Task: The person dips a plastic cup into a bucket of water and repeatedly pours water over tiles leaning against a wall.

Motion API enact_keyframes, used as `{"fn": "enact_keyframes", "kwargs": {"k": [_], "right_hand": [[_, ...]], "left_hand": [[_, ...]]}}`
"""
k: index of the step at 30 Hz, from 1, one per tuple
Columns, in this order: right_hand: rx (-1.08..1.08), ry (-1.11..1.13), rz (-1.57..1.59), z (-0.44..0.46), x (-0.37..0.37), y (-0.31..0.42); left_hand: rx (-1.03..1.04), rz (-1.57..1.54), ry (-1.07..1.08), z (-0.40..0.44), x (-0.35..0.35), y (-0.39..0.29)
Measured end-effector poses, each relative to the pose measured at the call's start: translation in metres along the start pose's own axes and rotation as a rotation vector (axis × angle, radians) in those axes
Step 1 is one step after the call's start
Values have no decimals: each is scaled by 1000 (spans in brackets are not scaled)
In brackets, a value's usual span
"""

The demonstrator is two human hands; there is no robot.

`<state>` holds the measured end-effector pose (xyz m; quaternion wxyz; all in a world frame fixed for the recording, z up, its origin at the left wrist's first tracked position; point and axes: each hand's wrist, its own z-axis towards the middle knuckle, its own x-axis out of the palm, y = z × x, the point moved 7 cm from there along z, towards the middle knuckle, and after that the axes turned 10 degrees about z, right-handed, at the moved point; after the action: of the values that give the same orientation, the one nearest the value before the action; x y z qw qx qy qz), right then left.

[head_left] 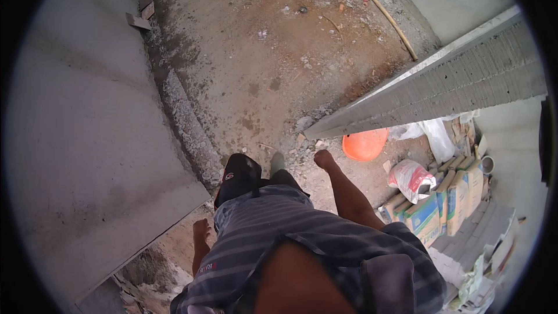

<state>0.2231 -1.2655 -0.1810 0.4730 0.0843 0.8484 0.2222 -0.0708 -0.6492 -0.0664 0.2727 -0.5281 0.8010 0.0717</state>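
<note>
My right hand [323,160] is out in front of my body, its fingers curled into a fist, and nothing shows in it. The nearest thing to it is an orange basin-like object [365,145] on the ground, which it does not touch. My left hand [201,229] hangs low beside my hip, near the lower edge of the grey wall [116,197]. Its fingers are loosely bent and a little apart, with nothing seen in them.
A concrete wall end [430,84] juts in from the right. Behind it are a red-and-white sack [411,179], stacked boxes [456,195] and plastic sheeting [437,139]. A long pole [383,14] and scattered rubble lie on the dirt floor [250,75].
</note>
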Motion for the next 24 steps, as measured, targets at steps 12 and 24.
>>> {"fn": "enact_keyframes", "kwargs": {"k": [12,24], "right_hand": [[90,-296,839,238,-270,87],[1104,-382,1324,87,-191,-36]], "left_hand": [[-276,-268,130,142,-90,-247],[681,54,-169,281,-287,-971]]}}
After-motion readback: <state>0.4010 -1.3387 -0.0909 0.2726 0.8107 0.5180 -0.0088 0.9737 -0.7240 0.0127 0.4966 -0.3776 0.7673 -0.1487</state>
